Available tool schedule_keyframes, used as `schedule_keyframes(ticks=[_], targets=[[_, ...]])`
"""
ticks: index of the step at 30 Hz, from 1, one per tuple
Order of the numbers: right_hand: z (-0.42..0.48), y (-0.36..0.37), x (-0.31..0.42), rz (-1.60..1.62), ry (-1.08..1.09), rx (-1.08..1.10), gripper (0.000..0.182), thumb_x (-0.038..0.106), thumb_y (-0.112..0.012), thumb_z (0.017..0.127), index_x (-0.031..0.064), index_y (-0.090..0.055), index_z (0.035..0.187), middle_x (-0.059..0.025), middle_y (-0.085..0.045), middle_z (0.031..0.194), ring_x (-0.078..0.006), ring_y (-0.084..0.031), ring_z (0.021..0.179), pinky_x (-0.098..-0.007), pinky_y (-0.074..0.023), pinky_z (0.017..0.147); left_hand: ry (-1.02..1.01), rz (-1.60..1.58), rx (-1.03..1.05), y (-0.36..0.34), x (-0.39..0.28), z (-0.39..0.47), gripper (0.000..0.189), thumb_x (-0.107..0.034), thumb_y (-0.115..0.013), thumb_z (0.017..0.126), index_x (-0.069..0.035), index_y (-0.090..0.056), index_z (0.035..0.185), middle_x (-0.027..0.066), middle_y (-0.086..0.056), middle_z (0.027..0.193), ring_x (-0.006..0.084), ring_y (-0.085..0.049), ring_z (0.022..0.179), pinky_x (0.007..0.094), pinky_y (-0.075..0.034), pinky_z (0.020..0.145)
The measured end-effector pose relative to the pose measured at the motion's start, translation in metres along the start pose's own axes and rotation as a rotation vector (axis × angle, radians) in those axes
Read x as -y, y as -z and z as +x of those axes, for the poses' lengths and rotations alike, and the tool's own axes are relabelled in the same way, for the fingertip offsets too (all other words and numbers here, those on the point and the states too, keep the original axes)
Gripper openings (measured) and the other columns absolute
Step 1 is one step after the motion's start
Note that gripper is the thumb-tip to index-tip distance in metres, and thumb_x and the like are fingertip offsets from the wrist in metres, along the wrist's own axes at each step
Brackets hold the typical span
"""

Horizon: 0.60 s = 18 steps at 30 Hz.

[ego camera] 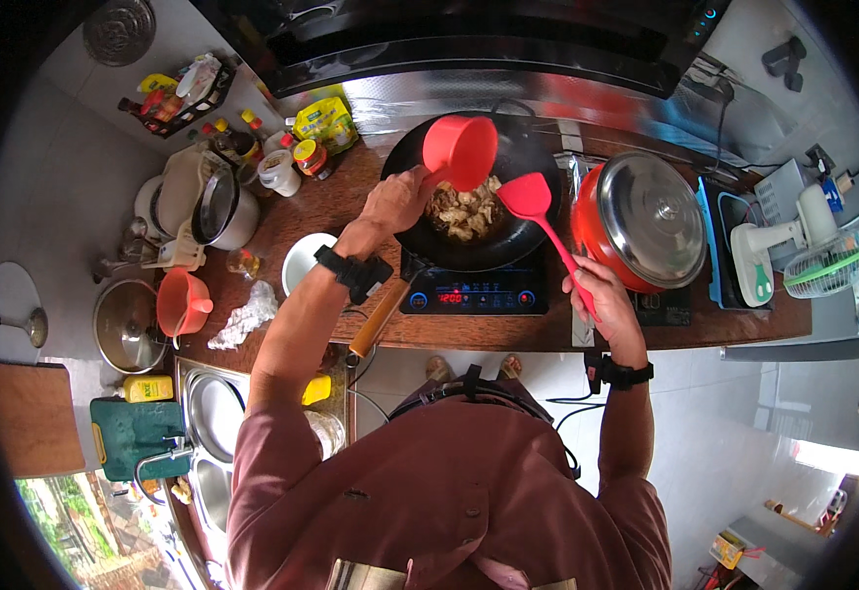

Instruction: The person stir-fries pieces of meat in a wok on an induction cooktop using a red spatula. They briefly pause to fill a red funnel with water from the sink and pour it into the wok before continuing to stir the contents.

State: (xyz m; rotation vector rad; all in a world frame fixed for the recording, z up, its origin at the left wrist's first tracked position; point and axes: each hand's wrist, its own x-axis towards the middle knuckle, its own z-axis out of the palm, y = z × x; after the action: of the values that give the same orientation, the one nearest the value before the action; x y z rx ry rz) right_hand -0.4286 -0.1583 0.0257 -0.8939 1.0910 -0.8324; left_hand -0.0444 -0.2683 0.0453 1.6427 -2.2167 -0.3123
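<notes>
My left hand [398, 200] grips the handle of a red plastic ladle cup [460, 150], tilted above a black wok [522, 236]. Browned pieces of food [466, 212] lie in the bottom of the wok, partly hidden by the cup. In my right hand [606, 296] is a red spatula [529, 198], its blade raised over the wok's right side. The wok sits on an induction cooker [474, 293] with a lit display, and its wooden handle [379, 317] points toward me at the left. Whether anything pours from the cup I cannot tell.
Right of the wok stands a red pot [588, 228] under a steel lid [651, 220], with a small fan [827, 265] beyond. A white bowl [303, 262], a crumpled cloth [249, 316] and several seasoning containers [280, 173] are at left, near a steel sink [216, 417].
</notes>
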Motion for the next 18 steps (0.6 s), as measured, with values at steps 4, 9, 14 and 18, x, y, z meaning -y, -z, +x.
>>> schedule_keyframes(ticks=[4, 9, 14, 18], targets=[[0.001, 0.000, -0.003, -0.011, 0.002, 0.003, 0.043, 0.017, -0.051, 0.106, -0.0040, -0.055, 0.144, -0.0079, -0.067, 0.088, -0.0109, -0.054, 0.054, -0.0256, -0.0412, 0.044, 0.130, 0.155, 0.027, 0.011, -0.001, 0.013, 0.032, -0.031, -0.059, 0.103, -0.015, -0.059, 0.131, 0.0246, -0.073, 0.099, 0.0486, -0.069, 0.094, 0.0576, -0.057, 0.080], [0.002, -0.001, -0.007, -0.012, 0.016, 0.017, 0.042, 0.017, -0.052, 0.106, -0.0039, -0.056, 0.143, -0.0075, -0.067, 0.088, -0.0107, -0.054, 0.054, -0.0254, -0.0407, 0.044, 0.168, 0.259, 0.030, 0.031, 0.006, 0.007, 0.027, -0.027, -0.059, 0.102, -0.010, -0.060, 0.123, 0.0195, -0.074, 0.107, 0.0434, -0.071, 0.099, 0.0548, -0.057, 0.082], [0.001, -0.005, -0.006, 0.002, 0.014, 0.024, 0.043, 0.017, -0.053, 0.106, -0.0036, -0.055, 0.143, -0.0077, -0.067, 0.088, -0.0105, -0.054, 0.054, -0.0252, -0.0407, 0.044, 0.156, 0.296, -0.013, 0.037, 0.021, -0.013, 0.027, -0.025, -0.060, 0.101, -0.011, -0.059, 0.124, 0.0188, -0.074, 0.106, 0.0436, -0.072, 0.095, 0.0553, -0.057, 0.079], [0.000, 0.000, -0.009, 0.026, 0.017, 0.016, 0.044, 0.018, -0.054, 0.106, -0.0035, -0.055, 0.143, -0.0080, -0.067, 0.089, -0.0104, -0.054, 0.054, -0.0253, -0.0407, 0.044, 0.161, 0.292, 0.042, 0.041, 0.004, -0.017, 0.028, -0.025, -0.060, 0.101, -0.012, -0.058, 0.125, 0.0174, -0.074, 0.109, 0.0434, -0.072, 0.095, 0.0552, -0.057, 0.079]])
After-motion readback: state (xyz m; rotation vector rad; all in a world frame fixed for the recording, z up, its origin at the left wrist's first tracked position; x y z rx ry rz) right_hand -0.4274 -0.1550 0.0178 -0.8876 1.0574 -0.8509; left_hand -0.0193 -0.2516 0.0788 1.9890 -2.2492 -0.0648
